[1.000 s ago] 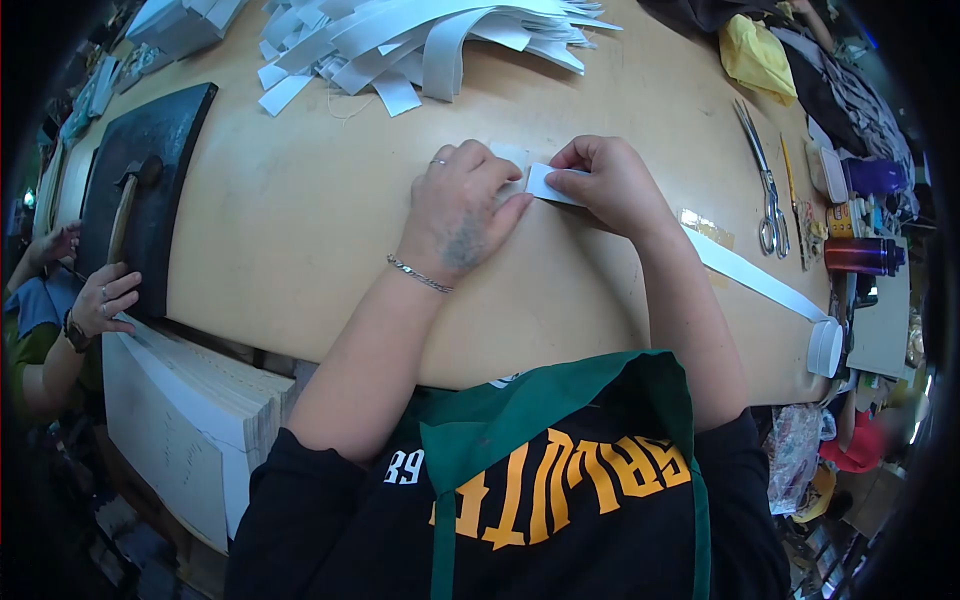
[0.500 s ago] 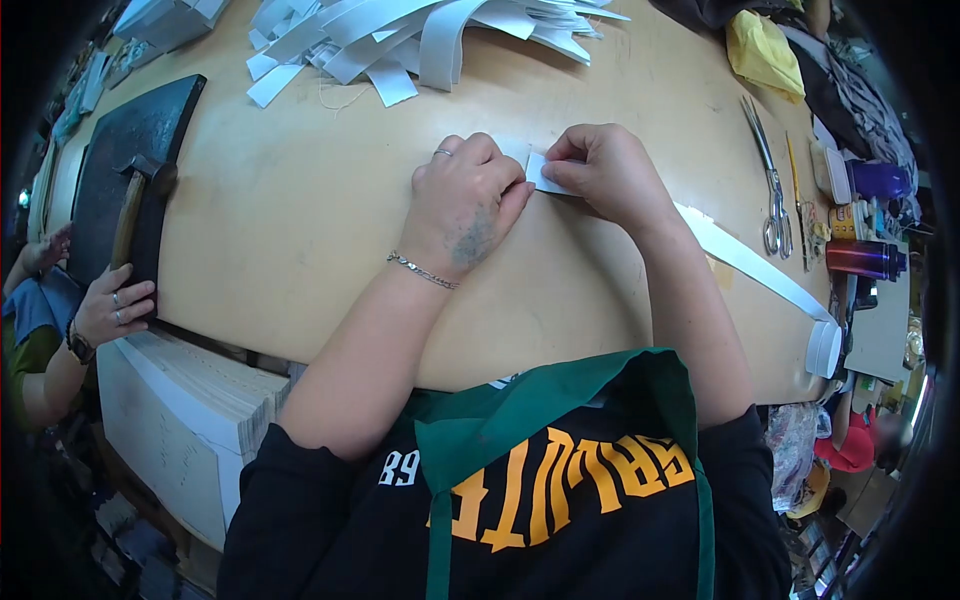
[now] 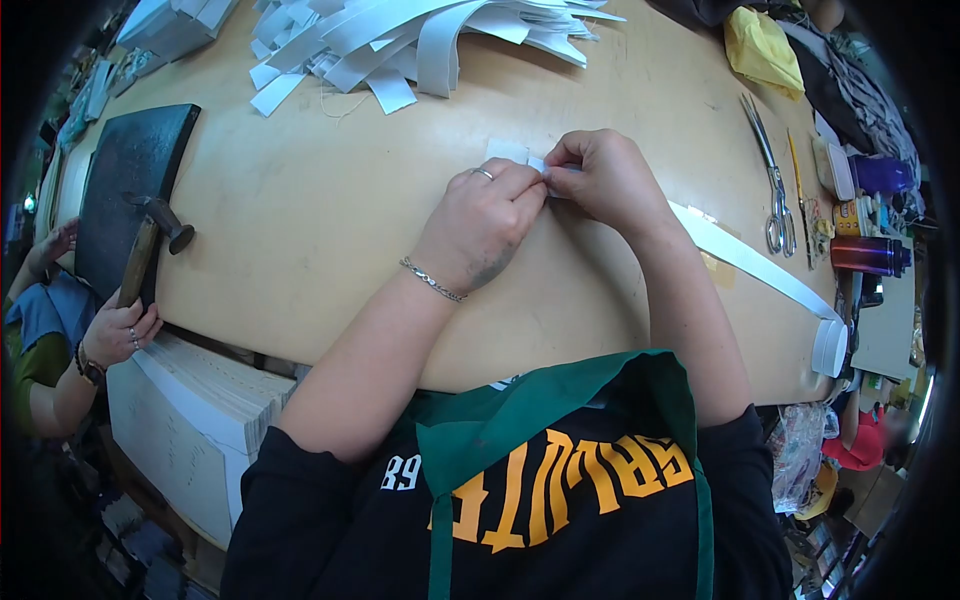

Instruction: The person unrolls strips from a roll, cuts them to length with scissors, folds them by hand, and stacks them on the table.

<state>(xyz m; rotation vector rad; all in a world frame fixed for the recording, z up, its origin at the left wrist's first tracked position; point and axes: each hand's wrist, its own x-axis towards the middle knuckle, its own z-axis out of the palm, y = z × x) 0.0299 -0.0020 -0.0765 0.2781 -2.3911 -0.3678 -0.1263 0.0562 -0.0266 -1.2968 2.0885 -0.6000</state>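
Note:
My left hand (image 3: 478, 225) is closed, its thumb and fingertips pinching white strip material right beside the other hand's fingertips. With thumb and forefinger, my right hand (image 3: 612, 185) grips the same material, a small white end showing at the pinch. A flat white strip piece (image 3: 507, 150) lies just beyond my left knuckles. From a small white roll (image 3: 829, 347) at the table's right edge, a long white strip (image 3: 750, 252) runs towards my hands, passing behind my right forearm. My fingers hide where the pieces meet.
A heap of white strips (image 3: 420, 45) lies at the back. Scissors (image 3: 774, 190) and a yellow cloth (image 3: 763, 52) are on the right. On the left, a co-worker's hand (image 3: 120, 330) holds a hammer (image 3: 145, 235) by a dark slab (image 3: 135, 165).
My left hand has moved right, up against my right fingertips, uncovering the strip piece behind it. My right hand has barely shifted. The co-worker's hammer has moved slightly down.

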